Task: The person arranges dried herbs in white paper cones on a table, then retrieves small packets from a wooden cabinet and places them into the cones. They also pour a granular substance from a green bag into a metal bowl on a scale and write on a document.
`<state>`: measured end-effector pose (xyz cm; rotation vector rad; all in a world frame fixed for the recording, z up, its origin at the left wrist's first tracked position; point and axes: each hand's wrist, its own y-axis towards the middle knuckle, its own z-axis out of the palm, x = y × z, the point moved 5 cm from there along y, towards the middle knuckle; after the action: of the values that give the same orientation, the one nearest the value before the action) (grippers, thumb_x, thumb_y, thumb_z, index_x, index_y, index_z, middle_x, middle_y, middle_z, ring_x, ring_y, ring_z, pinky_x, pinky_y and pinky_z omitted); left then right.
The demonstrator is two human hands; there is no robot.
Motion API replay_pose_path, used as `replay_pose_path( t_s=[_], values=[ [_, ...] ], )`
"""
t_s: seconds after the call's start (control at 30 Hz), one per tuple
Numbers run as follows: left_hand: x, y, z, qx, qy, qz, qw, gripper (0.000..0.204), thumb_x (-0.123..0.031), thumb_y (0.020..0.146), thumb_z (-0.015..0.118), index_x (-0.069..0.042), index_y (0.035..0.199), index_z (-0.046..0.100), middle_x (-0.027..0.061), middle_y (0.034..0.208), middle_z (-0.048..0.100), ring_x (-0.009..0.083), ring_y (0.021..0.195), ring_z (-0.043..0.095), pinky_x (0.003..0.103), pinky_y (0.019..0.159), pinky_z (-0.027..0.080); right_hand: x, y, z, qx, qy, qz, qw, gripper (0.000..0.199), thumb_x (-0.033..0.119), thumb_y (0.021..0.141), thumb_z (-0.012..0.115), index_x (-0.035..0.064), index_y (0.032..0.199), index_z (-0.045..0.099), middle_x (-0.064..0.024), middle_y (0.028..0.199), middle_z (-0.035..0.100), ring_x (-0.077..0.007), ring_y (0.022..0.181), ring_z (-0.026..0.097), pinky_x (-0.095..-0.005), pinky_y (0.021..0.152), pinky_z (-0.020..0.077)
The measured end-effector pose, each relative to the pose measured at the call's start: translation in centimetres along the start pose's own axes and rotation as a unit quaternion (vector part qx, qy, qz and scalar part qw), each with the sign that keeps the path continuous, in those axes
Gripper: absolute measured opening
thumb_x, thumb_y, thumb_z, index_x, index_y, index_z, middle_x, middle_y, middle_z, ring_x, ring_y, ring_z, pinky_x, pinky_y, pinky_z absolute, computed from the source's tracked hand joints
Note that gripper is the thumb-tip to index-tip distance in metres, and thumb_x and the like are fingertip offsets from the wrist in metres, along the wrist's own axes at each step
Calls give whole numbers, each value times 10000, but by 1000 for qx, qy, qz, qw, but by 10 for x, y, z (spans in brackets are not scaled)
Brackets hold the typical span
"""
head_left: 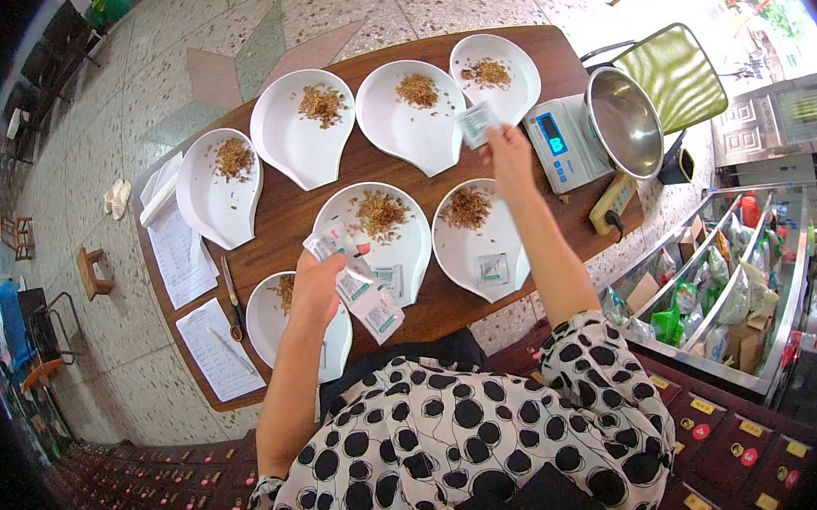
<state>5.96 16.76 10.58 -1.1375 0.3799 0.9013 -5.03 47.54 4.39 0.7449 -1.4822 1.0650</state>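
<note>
Left hand (320, 282) grips sachet strip (371, 305) above lower white trays (417, 262) | right hand (508, 156) pinches single sachet (476, 123) by its edge, above two upper-right trays (522, 95) | each dried herb heap (321, 105) has own tray on table (283, 226), probably against mixing

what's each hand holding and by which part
The left hand grips a bunch of small packets by its upper left side; the right hand, one packet by its lower right corner.

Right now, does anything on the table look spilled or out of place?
Nothing clearly stands out. A few dried bits are scattered away from the brown heaps, but those lie inside the white trays.
</note>
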Motion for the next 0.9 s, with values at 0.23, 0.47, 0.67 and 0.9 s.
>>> replay_pose_path(
  t_s=[0.23, 0.47, 0.67, 0.9],
  values=[
    [4, 20, -17, 7, 143, 86, 986, 419, 45, 735, 567, 22, 1127, 421, 104, 967, 601, 158, 817, 592, 291, 723, 485, 33, 8, -4, -119, -452, -341, 816, 439, 230, 728, 639, -42, 1052, 522, -200, 929, 563, -325, 880, 536, -421, 815, 409],
    [-12, 11, 7, 50, 382, 107, 917, 512, 17, 722, 624, -35, 1189, 420, 81, 772, 628, 105, 698, 578, 239, 617, 453, 42, -129, 129, 423, -184, -183, 869, 255, 163, 732, 658, 9, 929, 609, -85, 781, 623, -147, 692, 580, -296, 642, 473],
    [-9, 6, -16, 39, 493, 125, 860, 241, -220, 835, 544, 16, 869, 581, 112, 671, 592, 155, 602, 540, 312, 567, 431, -4, -115, 128, 312, -43, 23, 949, 115, 149, 797, 617, 37, 787, 593, -2, 692, 587, -87, 625, 525, -241, 544, 429],
    [-3, 7, -56, -65, 376, 137, 914, 218, -186, 832, 511, 28, 856, 540, 131, 732, 594, 165, 662, 540, 317, 609, 429, -9, -18, 63, 55, -127, -13, 990, 164, 221, 851, 546, 75, 924, 561, -30, 802, 572, -134, 700, 530, -285, 601, 437]
  ],
)
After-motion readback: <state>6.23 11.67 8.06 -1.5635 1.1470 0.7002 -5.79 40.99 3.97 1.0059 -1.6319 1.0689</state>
